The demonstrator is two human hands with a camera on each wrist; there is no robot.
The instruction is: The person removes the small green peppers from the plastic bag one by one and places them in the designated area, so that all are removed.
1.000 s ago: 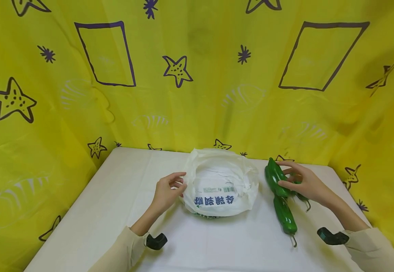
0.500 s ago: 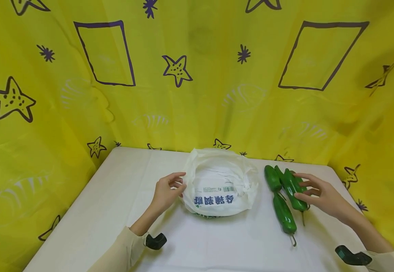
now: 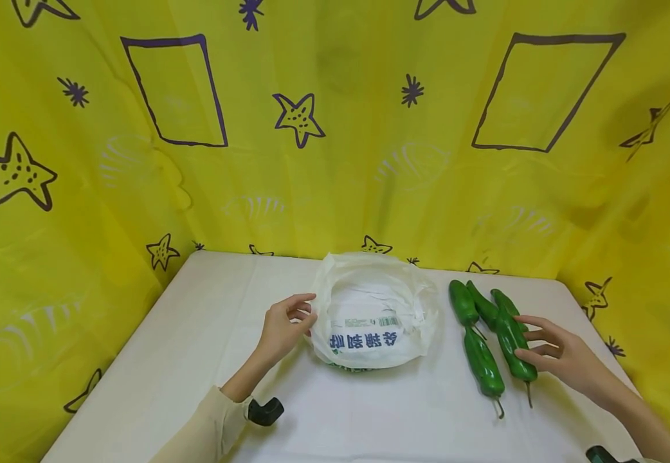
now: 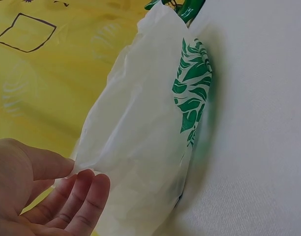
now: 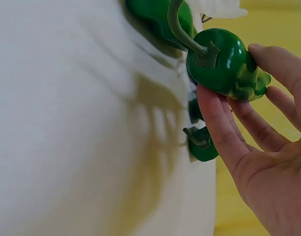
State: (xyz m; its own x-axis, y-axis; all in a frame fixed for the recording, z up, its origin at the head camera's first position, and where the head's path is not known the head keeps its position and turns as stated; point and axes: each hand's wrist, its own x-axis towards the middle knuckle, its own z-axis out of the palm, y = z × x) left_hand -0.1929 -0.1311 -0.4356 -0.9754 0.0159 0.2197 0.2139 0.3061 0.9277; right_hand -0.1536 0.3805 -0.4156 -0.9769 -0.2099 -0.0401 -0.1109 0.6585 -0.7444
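Observation:
My left hand (image 3: 285, 326) pinches the left rim of a white plastic bag (image 3: 370, 357) between thumb and fingers. The bag lies with its round mouth spread, blue lettering showing inside; the left wrist view shows a green leaf print (image 4: 192, 83) on its outside. To the right, my right hand (image 3: 569, 360) grips a glossy green pepper (image 3: 513, 344) by its sides, its stem towards me. In the right wrist view this held pepper (image 5: 222, 46) is apart from the tabletop. Another pepper (image 3: 503, 301) lies partly hidden behind it.
Left of the held pepper lie more green peppers: one near the front (image 3: 483, 365), one behind it (image 3: 463, 303), and a slimmer one (image 3: 481, 302) beside that. A white-covered table (image 3: 208, 308) bears everything. Yellow patterned curtains (image 3: 346, 180) enclose its back and sides.
My right hand has moved right and towards me with the pepper, away from the other peppers, which now show more fully. The left hand and the bag have stayed in place.

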